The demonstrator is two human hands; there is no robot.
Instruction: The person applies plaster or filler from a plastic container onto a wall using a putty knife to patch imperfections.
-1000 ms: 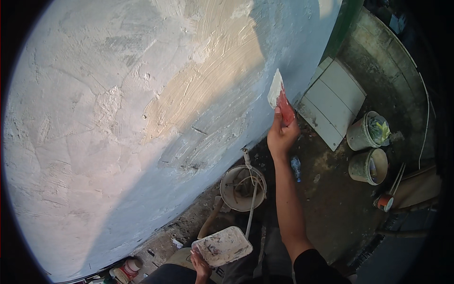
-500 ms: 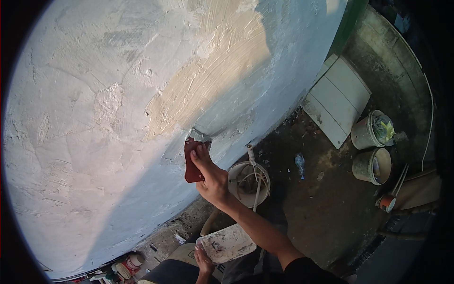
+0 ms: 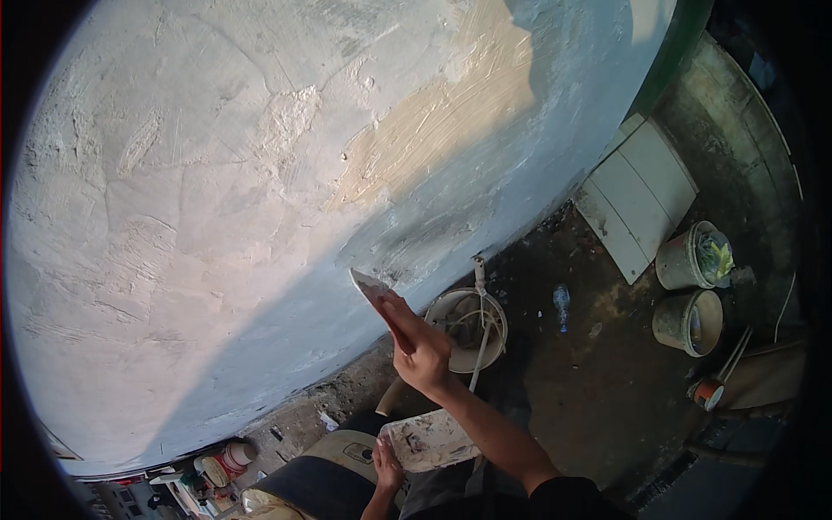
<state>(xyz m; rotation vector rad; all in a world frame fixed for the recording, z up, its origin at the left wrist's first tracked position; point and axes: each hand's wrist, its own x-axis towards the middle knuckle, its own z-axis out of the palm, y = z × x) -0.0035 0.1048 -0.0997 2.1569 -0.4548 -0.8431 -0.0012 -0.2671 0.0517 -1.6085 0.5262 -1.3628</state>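
Observation:
My right hand [image 3: 425,351] is closed around the red-brown handle of a putty knife [image 3: 387,312], its wide pale blade at the wall's lower part; I cannot tell whether the blade edge touches. The white wall [image 3: 199,217] is rough with plaster, and a cream-coloured swept patch lies above the knife, beside a greyer, damp-looking one. Lower down, my left hand [image 3: 387,466] grips the left end of a white rectangular tray [image 3: 429,440] smeared with putty. My right forearm passes over the tray's right end and hides it.
Below the wall stands a bucket [image 3: 503,347] with a hose and a pipe in it. A plastic bottle [image 3: 562,303] lies on the dark floor. Farther right are pale panels [image 3: 637,199], two more buckets [image 3: 680,325] and an orange-and-white can [image 3: 708,395]. Clutter sits at lower left.
The putty knife has come down and right along the wall and turned so its blade shows more edge-on. My left hand still holds the tray. The whole view has shifted somewhat.

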